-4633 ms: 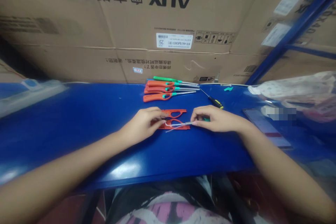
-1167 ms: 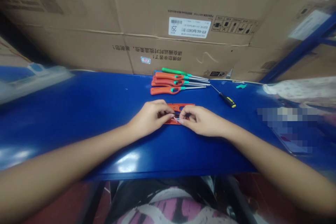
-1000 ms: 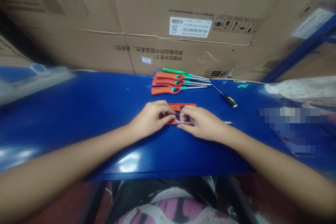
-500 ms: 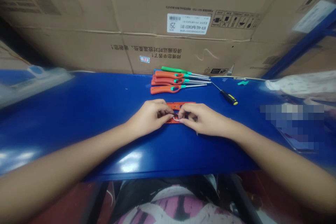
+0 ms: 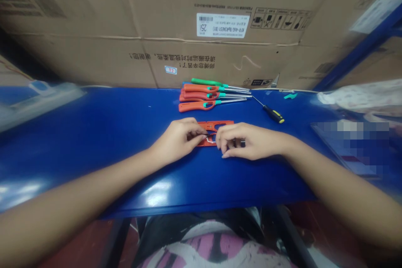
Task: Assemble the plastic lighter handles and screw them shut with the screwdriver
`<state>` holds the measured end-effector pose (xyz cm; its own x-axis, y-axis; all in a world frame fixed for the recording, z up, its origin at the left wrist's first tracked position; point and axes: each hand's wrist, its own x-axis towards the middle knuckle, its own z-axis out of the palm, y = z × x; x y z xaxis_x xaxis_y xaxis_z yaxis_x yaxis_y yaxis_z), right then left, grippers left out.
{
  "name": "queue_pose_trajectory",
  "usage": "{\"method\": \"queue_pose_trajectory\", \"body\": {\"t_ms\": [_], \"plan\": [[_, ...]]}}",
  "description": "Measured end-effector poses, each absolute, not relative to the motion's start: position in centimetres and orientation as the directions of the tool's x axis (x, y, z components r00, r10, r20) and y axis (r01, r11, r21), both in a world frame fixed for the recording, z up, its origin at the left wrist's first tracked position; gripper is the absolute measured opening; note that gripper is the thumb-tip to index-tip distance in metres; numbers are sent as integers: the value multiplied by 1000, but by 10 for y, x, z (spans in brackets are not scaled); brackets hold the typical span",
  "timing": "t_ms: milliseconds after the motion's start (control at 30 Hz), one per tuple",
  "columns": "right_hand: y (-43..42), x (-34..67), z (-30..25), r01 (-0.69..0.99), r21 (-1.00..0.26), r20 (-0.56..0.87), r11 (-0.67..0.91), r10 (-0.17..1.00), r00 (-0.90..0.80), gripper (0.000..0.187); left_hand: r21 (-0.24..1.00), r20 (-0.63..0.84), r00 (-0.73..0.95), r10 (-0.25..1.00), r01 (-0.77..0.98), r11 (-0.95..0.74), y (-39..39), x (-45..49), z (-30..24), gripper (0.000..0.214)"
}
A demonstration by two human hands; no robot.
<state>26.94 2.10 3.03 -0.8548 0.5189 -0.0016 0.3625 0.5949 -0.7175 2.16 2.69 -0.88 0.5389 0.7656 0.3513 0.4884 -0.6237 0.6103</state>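
Note:
Two orange lighter shell halves lie on the blue table in front of me. The upper shell half (image 5: 210, 125) shows flat behind my fingers. The lower shell half (image 5: 203, 144) has a white wire (image 5: 209, 140) in it and is partly covered by both hands. My left hand (image 5: 179, 139) rests at its left end, thumb and forefinger pinched on a thin dark wire (image 5: 207, 135). Over the right end hovers my right hand (image 5: 248, 140), fingers loosely bent and thumb apart, with nothing visibly gripped. Beneath that hand a bit of dark metal shows, mostly hidden.
Several long-necked lighters (image 5: 201, 106), orange and green, lie behind the shells. A black-and-yellow screwdriver (image 5: 274, 114) is to their right. A large cardboard box (image 5: 106, 63) stands along the back. Clear plastic (image 5: 47, 96) sits at left, white cloth (image 5: 354, 98) at right.
My right hand has let go of the wire area and shifted slightly right, its fingers loosening. My left hand stays pinched in place. The view has shifted slightly.

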Motion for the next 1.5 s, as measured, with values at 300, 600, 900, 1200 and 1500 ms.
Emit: {"method": "queue_pose_trajectory", "body": {"t_ms": [300, 600, 900, 1200, 1500], "plan": [[23, 265, 21, 444, -743, -11, 500, 654, -756, 11, 581, 419, 531, 737, 467, -667, 23, 24, -11, 13], [26, 260, 12, 500, -730, 28, 466, 751, -660, 17, 416, 409, 619, 671, 528, -741, 18, 23, -7, 21], [22, 248, 5, 586, -679, 128, 443, 857, -500, 7, 332, 292, 680, 673, 588, -738, 18, 16, 5, 17], [20, 245, 2, 618, -622, 190, 481, 858, -477, 4, 337, 290, 665, 688, 602, -724, 20, 16, 3, 14], [18, 243, 3, 691, -432, 174, 579, 806, -566, 17, 341, 292, 672, 681, 591, -731, 21, 17, 2, 16]]}}
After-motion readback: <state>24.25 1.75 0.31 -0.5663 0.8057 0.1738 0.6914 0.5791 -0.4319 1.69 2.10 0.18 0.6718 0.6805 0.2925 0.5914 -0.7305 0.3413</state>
